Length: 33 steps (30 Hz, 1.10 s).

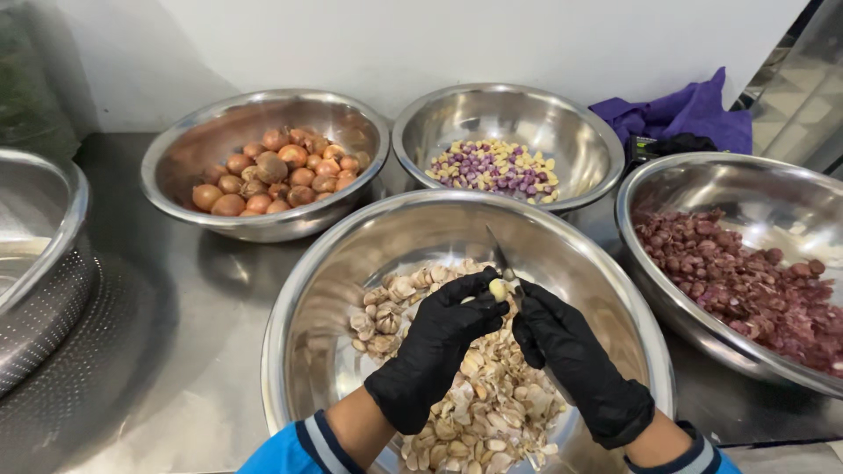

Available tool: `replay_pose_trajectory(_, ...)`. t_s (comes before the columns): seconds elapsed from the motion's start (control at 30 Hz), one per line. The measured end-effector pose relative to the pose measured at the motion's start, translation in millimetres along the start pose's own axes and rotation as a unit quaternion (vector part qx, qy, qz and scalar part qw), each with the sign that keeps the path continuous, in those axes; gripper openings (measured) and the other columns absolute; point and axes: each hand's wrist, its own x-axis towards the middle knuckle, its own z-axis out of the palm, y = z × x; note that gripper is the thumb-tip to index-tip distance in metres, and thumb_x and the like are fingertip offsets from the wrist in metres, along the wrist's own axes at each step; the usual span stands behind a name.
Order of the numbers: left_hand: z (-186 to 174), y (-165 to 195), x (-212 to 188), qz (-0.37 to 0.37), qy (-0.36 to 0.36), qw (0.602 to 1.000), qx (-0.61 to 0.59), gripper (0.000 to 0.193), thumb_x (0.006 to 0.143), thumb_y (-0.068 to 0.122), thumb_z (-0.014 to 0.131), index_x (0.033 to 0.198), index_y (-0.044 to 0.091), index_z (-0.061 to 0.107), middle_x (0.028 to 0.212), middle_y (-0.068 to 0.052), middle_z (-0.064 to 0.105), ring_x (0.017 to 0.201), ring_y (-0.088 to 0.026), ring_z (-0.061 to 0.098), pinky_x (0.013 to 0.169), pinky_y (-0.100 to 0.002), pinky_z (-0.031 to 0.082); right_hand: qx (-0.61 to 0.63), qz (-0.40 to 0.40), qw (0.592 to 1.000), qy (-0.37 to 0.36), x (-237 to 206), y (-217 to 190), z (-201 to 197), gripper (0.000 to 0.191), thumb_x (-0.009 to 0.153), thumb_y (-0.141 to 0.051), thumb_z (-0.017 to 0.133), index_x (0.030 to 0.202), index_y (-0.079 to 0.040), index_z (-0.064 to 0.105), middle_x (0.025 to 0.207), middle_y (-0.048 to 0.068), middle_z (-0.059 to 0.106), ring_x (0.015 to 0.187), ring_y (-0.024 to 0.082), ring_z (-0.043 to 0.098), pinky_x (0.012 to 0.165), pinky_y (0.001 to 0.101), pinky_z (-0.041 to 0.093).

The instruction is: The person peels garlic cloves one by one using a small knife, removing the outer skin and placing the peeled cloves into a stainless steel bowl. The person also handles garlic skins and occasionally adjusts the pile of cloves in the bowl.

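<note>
Both my hands wear black gloves over a large steel bowl of garlic skins and cloves. My left hand pinches a pale garlic clove at its fingertips. My right hand grips a small knife whose blade points up and away, touching the clove.
Behind stand a steel bowl of whole brown shallots and a bowl of peeled yellow and purple pieces. A bowl of reddish skins sits right. A perforated steel colander is left. A purple cloth lies at the back.
</note>
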Motion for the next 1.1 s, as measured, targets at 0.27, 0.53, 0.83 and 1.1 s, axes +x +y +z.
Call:
replay_pose_trajectory(0.27,-6,-5,0,0.046,0.020,0.998,0.034,0.040,0.091,0.010,0.069,0.130,0.000,0.066,0.114,-0.006,0.074,0.099,-0.018,0.071,0.090,-0.032,0.057,0.029,-0.031,0.999,-0.008,3,22,-17,0.039,0.107,-0.024,0.049,0.132,0.006,0.057,0.074,0.001,0.054,0.059,0.011,0.048,0.053,0.0271,0.041)
replay_pose_trajectory(0.53,-14,-28,10,0.152,0.052,0.983,0.087,0.031,0.088,-0.007,0.073,0.119,-0.001,0.073,0.109,-0.009,0.075,0.095,-0.013,0.069,0.084,-0.027,0.056,-0.055,-0.105,0.987,-0.109,-6,18,-12,0.059,0.103,-0.017,0.053,0.159,-0.006,0.038,0.077,-0.004,0.050,0.067,0.007,0.045,0.060,0.0236,0.041)
replay_pose_trajectory(0.83,2,-22,-7,0.111,0.051,0.990,0.066,0.031,0.087,-0.001,0.073,0.118,-0.001,0.071,0.101,-0.008,0.074,0.094,-0.017,0.072,0.087,-0.030,0.058,0.008,-0.039,0.999,0.000,-7,17,-2,0.036,0.103,-0.019,0.053,0.135,-0.003,0.061,0.074,-0.002,0.055,0.061,0.009,0.047,0.055,0.0253,0.040)
replay_pose_trajectory(1.1,9,2,-12,0.048,0.002,0.998,-0.028,0.037,0.091,0.015,0.069,0.126,0.006,0.065,0.110,-0.005,0.072,0.104,-0.018,0.070,0.093,-0.034,0.056,0.044,-0.104,0.993,-0.021,-10,7,-14,0.027,0.113,-0.027,0.049,0.102,-0.004,0.059,0.074,0.001,0.055,0.059,0.012,0.048,0.053,0.0260,0.040)
